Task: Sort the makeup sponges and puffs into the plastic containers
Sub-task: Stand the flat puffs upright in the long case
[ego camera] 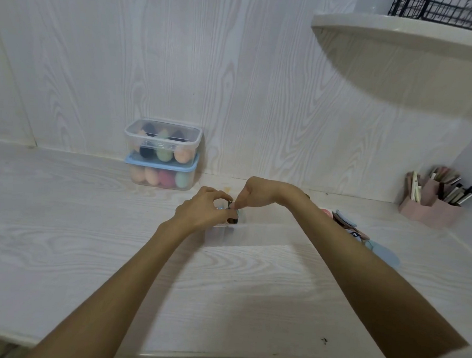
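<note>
Both hands meet above the left end of a clear plastic container on the pale wood-grain desk. The left hand and right hand have curled fingers that together pinch a small dark item, too blurred and hidden to name; a dark puff shows inside the container just below. Right of the container lies a loose pile of flat round puffs, pink, grey-blue and brown, with a pale blue one nearest. Against the back wall stand two stacked lidded boxes holding egg-shaped sponges in orange, green, black and red. A pink organiser holds brushes at the far right.
</note>
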`<act>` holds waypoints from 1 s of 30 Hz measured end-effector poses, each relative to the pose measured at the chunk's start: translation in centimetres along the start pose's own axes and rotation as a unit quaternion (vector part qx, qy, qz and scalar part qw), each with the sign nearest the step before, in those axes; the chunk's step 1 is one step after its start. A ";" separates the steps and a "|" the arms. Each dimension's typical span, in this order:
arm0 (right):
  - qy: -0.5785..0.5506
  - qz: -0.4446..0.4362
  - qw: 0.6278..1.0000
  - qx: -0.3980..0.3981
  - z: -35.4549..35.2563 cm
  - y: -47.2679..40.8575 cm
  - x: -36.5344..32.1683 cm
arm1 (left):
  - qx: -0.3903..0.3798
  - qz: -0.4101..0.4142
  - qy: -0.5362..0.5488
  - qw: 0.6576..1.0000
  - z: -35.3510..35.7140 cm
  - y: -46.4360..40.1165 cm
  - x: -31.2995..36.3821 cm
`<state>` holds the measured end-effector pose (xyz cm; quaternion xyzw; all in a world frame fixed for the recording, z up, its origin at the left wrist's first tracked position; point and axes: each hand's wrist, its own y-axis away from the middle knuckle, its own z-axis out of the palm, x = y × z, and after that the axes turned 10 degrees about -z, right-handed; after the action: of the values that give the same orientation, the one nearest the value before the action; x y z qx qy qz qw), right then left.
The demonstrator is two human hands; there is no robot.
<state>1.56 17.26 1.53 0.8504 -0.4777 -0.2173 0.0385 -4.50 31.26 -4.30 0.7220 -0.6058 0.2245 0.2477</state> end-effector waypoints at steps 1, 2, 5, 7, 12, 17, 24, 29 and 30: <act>-0.008 0.000 1.000 0.005 0.0 0.0 0.1 | 0.004 0.000 -0.004 1.000 0.1 0.0 0.1; -0.015 0.000 1.000 0.008 0.0 0.0 0.2 | 0.011 0.000 -0.012 1.000 0.2 0.1 0.2; -0.036 -0.005 0.999 0.008 0.2 0.0 0.4 | 0.024 -0.002 -0.022 0.999 0.4 0.3 0.5; -0.042 -0.009 0.999 0.001 0.2 0.1 0.5 | 0.024 -0.006 -0.024 0.999 0.5 0.2 0.6; -0.103 -0.044 0.992 0.058 -2.9 4.1 2.8 | 0.022 -0.006 -0.027 0.999 0.4 -0.1 0.5; -0.013 0.090 0.990 0.106 -4.6 8.7 12.3 | 0.021 -0.004 -0.036 0.999 0.5 -0.2 0.6; 0.072 0.287 0.951 0.091 -0.6 10.8 18.1 | 0.017 -0.008 -0.035 0.999 0.3 -0.2 0.7; 0.041 0.319 0.939 0.120 0.0 10.8 17.6 | 0.015 -0.007 -0.044 0.999 0.4 -0.3 0.7; 0.040 0.311 0.941 0.127 0.0 10.7 17.5 | 0.015 -0.005 -0.044 0.999 0.4 -0.3 0.7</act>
<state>0.86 -3.03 -1.38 0.6653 -0.7400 -0.0981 0.0147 -4.08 30.56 -4.18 0.7379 -0.6090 0.2002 0.2109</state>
